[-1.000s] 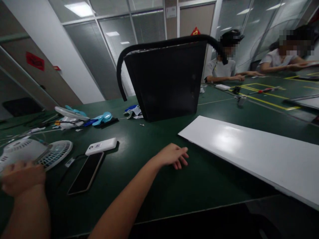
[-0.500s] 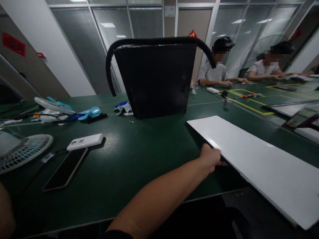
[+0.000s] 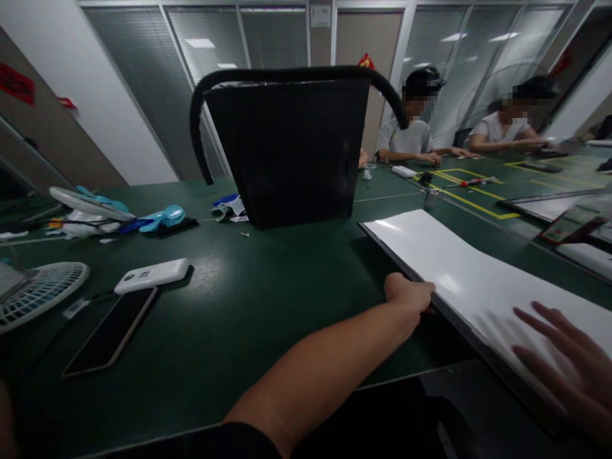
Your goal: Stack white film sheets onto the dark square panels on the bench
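A white glossy board with a dark edge slants across the right side, partly over the table's front edge. My left hand is closed around its near long edge, thumb on top and the other fingers hidden beneath. Over the board's lower right part is my right hand, its fingers spread and a little blurred. A faint reflection of those fingers shows in the white surface. Whether the right palm touches the board I cannot tell.
A black upright panel with a black tube over it stands ahead on the green table. Left are a phone, a white power bank and a fan. Two people sit at the far right; a skin-coloured blur shows bottom left.
My right hand has come into view over the board with fingers spread. The board has tilted slightly and shows more of its dark edge; my left hand keeps its grip.
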{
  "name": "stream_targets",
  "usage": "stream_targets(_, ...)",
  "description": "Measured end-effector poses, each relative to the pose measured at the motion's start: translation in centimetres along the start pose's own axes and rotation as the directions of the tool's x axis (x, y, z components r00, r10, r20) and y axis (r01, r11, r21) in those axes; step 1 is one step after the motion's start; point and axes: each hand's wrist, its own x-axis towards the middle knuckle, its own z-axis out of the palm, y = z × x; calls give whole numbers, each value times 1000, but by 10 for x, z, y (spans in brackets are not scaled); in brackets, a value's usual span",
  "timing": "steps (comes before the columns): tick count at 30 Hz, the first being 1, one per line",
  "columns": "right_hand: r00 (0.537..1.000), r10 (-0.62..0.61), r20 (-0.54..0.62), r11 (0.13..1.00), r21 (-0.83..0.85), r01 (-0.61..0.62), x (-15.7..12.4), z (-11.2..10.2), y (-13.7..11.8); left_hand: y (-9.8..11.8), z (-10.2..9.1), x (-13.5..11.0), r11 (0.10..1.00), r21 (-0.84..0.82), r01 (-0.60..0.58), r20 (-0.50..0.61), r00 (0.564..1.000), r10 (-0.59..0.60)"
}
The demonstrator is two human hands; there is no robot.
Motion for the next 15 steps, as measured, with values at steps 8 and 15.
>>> stream_targets(8,972,-115,203,991,-39,126,56,26,-7,-4,5,4,1000,-8,-18,-15,1000,17)
stream_targets(15,950,-28,310,999,49,13,85,34,14,1,-8,-6,998,-60,12,28,1000,-10)
